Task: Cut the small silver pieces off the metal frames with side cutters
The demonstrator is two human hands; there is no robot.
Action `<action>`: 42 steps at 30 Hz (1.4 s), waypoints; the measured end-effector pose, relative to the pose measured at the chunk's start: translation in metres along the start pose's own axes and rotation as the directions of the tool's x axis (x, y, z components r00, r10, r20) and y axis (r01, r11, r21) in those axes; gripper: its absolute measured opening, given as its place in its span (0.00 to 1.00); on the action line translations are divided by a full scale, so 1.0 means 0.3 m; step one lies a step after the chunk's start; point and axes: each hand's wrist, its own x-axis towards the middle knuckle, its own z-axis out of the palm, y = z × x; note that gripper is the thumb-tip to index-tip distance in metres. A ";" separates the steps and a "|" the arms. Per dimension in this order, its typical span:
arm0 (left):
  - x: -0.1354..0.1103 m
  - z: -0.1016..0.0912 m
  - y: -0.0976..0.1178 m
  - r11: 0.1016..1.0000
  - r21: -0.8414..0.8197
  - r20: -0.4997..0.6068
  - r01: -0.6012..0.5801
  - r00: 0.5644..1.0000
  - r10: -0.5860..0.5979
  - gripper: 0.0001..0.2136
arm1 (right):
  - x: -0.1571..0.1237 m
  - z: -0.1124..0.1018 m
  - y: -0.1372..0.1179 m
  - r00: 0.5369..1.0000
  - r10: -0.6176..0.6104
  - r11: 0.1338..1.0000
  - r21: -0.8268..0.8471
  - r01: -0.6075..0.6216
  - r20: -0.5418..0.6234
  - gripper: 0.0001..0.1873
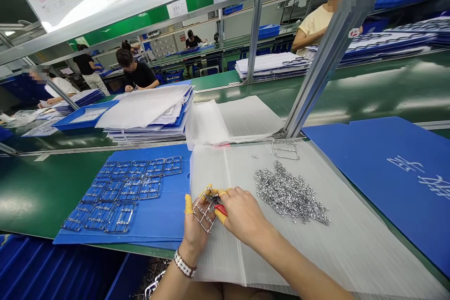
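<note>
My left hand (195,229), with yellow finger covers and a patterned band at the wrist, holds a small silver metal frame (204,216) with crossbars. My right hand (244,213), also with yellow finger covers, is closed on a red-handled tool (221,209) at the frame's upper right; the tool's working end is partly hidden by fingers. To the right, a heap of small shiny metal pieces (290,194) lies on a white sheet (239,164). Behind it rests another bare metal frame (285,150). On the left, several frames with pieces in them (119,187) lie in rows.
The rows lie on a blue sheet (165,220); another blue board (386,168) is at right. A slanted metal post (316,70) rises behind the heap. Stacked sheets (147,124) and a blue tray (86,115) stand at back left. Several people sit or stand beyond.
</note>
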 end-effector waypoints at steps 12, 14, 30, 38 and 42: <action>-0.009 -0.013 0.001 0.998 0.054 -0.033 0.019 0.999 -0.017 0.29 | -0.012 -0.033 -0.018 0.999 -0.034 0.996 -0.084 0.033 -0.019 0.11; -0.008 -0.015 0.002 0.999 0.038 -0.037 0.030 0.999 -0.029 0.30 | -0.015 -0.036 -0.014 0.999 -0.035 0.996 -0.081 0.033 -0.027 0.12; -0.009 -0.009 0.002 0.999 0.011 -0.017 0.046 0.999 -0.046 0.30 | -0.014 -0.027 -0.008 0.999 -0.035 0.999 -0.041 0.033 -0.031 0.09; -0.007 -0.007 -0.004 0.999 0.010 -0.018 0.030 0.999 -0.030 0.30 | -0.007 -0.021 -0.009 0.999 -0.035 0.997 -0.063 0.034 -0.014 0.09; -0.011 -0.005 -0.001 1.000 0.011 -0.033 0.017 0.999 -0.017 0.29 | -0.005 -0.019 -0.009 0.999 -0.048 0.996 -0.079 0.048 -0.007 0.08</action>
